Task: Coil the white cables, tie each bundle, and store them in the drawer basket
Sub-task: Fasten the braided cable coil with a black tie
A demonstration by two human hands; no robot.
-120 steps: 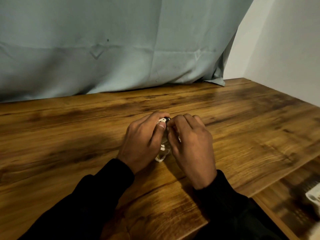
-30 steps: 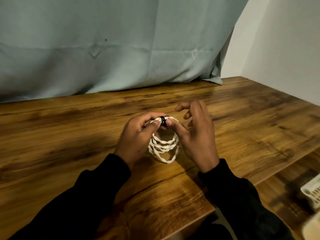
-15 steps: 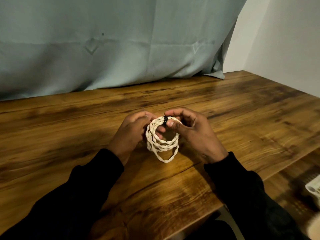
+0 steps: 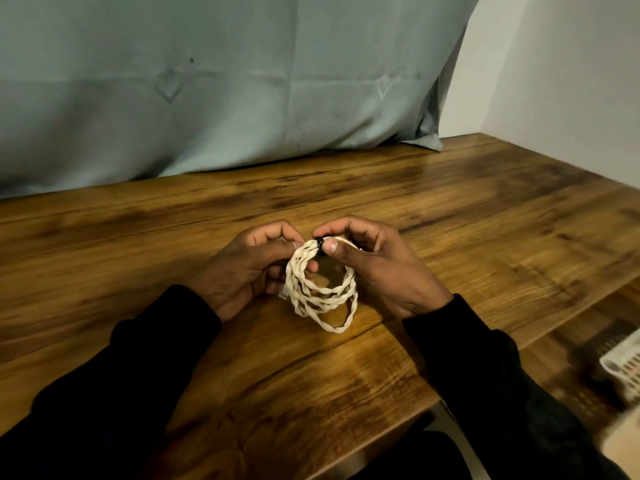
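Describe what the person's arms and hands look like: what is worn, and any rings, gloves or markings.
Both arms are covered by long black sleeves, the left sleeve and the right sleeve, plain and without visible markings, each ending at the wrist. The left hand and right hand are bare: no gloves, and no rings or watch show from this view.

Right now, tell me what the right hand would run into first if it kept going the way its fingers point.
The right hand points leftward, its fingers pinching the black tie on the white cable coil. Straight on, it would probably meet the left hand, which holds the coil's other side; depth is unclear.
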